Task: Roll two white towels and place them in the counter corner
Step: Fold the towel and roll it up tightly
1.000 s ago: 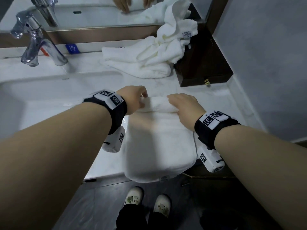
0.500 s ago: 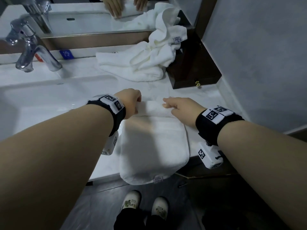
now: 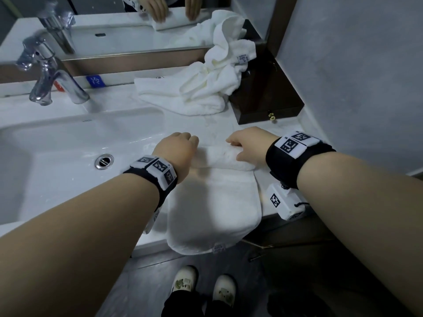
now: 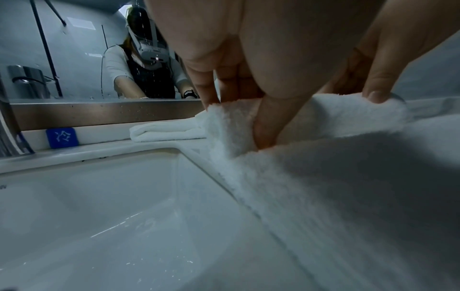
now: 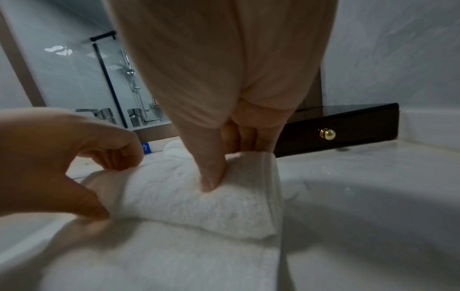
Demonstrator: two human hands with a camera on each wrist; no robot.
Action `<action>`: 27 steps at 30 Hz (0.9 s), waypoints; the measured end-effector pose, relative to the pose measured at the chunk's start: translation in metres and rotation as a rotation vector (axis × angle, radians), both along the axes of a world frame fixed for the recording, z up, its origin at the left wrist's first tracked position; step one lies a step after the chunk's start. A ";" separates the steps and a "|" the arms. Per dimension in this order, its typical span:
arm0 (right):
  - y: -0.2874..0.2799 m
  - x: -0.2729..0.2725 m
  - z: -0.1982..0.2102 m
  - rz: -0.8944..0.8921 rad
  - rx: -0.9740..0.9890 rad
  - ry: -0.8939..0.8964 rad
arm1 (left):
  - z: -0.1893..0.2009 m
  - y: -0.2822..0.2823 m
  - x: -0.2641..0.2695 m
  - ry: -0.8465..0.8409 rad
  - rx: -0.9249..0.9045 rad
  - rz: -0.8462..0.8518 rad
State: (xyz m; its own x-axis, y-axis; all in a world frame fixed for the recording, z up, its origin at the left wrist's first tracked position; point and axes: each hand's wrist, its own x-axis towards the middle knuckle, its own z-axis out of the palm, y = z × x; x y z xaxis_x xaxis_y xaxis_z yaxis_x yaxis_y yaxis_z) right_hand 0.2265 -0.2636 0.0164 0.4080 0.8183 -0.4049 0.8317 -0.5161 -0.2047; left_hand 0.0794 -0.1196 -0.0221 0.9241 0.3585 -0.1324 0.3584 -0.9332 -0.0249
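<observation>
A white towel (image 3: 212,202) lies flat on the counter (image 3: 286,126) right of the sink, its near end hanging over the front edge. Its far end is rolled into a short roll (image 3: 223,157). My left hand (image 3: 179,147) grips the roll's left end, fingers curled over the top and thumb low on the near side (image 5: 94,210). On the right end, my right hand (image 3: 246,145) has its thumb (image 5: 211,177) pressed into the roll (image 5: 199,196). A second white towel (image 3: 201,88) lies crumpled at the back, draped against the dark box.
A dark wooden drawer box (image 3: 265,101) with a brass knob fills the back right corner by the wall. The basin (image 3: 57,156) and chrome faucet (image 3: 50,81) lie to the left. A mirror (image 3: 114,30) runs along the back, and my shoes (image 3: 203,287) show below.
Both hands have turned the roll toward me, so it is a little thicker and the flat part shorter. My right fingers shifted from lying over the roll to gripping it.
</observation>
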 end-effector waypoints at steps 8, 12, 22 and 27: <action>0.024 -0.010 0.012 0.104 -0.311 -0.142 | -0.001 -0.005 -0.009 -0.054 0.019 -0.002; 0.027 -0.013 0.005 0.081 -0.297 -0.177 | -0.006 -0.002 -0.015 -0.090 -0.023 0.008; 0.011 -0.013 -0.015 0.067 -0.128 -0.218 | -0.018 0.000 -0.025 0.028 -0.382 0.022; 0.007 -0.014 -0.017 0.074 -0.093 -0.223 | -0.008 0.005 -0.013 0.092 -0.271 0.005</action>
State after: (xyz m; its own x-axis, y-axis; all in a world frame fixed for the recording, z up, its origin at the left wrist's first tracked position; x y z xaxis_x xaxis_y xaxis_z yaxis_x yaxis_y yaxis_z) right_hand 0.2120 -0.2564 -0.0002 0.4365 0.8125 -0.3864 0.8871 -0.4604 0.0340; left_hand 0.0662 -0.1146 -0.0297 0.9021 0.3030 -0.3071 0.3708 -0.9085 0.1929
